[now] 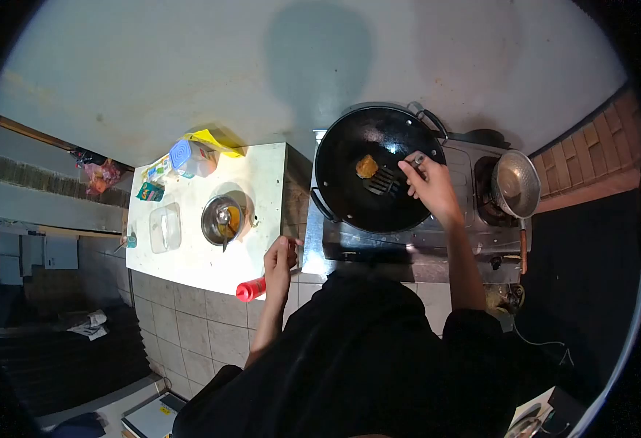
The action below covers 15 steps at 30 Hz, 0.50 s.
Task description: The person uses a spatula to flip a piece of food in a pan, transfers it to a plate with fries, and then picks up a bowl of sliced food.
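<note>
While in fingers point(411, 175), spatula point(383, 182) in wok point(351, 208).

Golden-brown lump point(366, 167) just beside the slotted black spatula head point(383, 182), inside a wide, black, two-handled wok point(368, 214).

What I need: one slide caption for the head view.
Right hand holds a slotted spatula beside browned food in a black wok.

The head camera looks steeply down over stove point(461, 157) and white table point(195, 201).
</note>
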Available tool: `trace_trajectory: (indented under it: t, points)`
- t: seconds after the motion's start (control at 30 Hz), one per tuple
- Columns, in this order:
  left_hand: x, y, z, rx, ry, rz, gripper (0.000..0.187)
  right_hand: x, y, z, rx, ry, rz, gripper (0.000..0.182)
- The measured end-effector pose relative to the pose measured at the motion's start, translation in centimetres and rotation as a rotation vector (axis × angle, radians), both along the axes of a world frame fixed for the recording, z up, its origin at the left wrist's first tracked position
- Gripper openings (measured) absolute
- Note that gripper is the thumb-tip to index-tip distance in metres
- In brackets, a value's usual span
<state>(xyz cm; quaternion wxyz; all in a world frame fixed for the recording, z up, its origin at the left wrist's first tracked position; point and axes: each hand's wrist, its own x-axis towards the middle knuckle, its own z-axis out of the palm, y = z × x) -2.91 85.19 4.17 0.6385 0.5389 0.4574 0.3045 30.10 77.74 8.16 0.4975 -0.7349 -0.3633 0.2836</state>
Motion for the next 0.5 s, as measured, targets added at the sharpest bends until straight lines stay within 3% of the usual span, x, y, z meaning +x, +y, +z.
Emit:
trace_trajectory:
  t: [0.2, 0.5]
  points:
    - [-2.9, 2.8, -1.8, -0.098, -0.036, -0.090, 0.039, -2.5, 0.4, -1.6, 0.044, 0.006, -0.168, 0.026]
    - [-4.7, 6.7, -2.0, -0.118, -0.154, -0.189, 0.036, -4.5, 1.4, 2.1, -0.008, -0.064, -0.266, 0.025]
